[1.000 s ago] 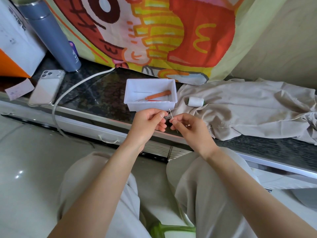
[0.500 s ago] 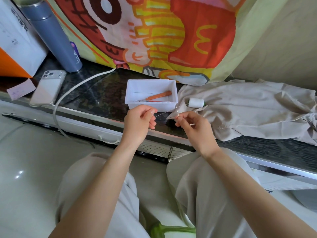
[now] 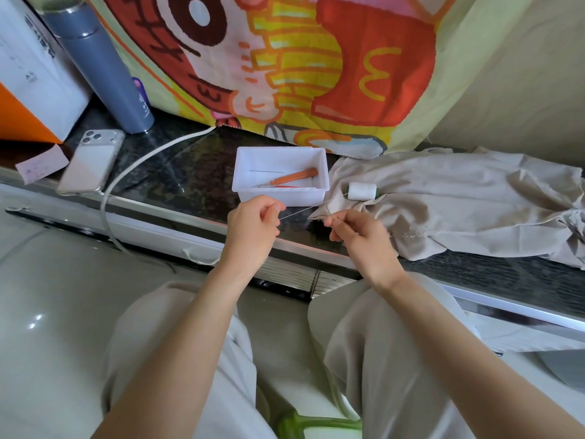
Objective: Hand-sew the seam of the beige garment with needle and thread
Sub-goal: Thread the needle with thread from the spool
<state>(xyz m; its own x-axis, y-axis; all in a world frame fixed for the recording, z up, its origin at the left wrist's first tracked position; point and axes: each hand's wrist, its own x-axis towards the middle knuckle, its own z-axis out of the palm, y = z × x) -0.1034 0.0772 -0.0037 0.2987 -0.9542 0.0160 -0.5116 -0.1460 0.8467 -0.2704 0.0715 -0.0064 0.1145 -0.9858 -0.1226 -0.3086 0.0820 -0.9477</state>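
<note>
The beige garment (image 3: 459,198) lies crumpled on the dark counter at the right. A white thread spool (image 3: 362,191) rests on its near left corner. My right hand (image 3: 357,236) pinches a thin needle (image 3: 329,213) upright, just in front of the garment's corner. My left hand (image 3: 253,229) pinches the white thread (image 3: 300,211), which runs taut from its fingertips to the needle. Both hands hover over the counter's front edge.
A white plastic tray (image 3: 280,198) behind my hands holds an orange-handled tool (image 3: 292,178) and a spare needle. A phone (image 3: 91,164), a grey flask (image 3: 104,68), a white cable (image 3: 133,172) and a box (image 3: 28,77) sit at the left. A printed cloth (image 3: 285,64) hangs behind.
My hands were touching at the needle; now the left hand has drawn away to the left, pulling the thread taut. The right hand shifted slightly right with the needle.
</note>
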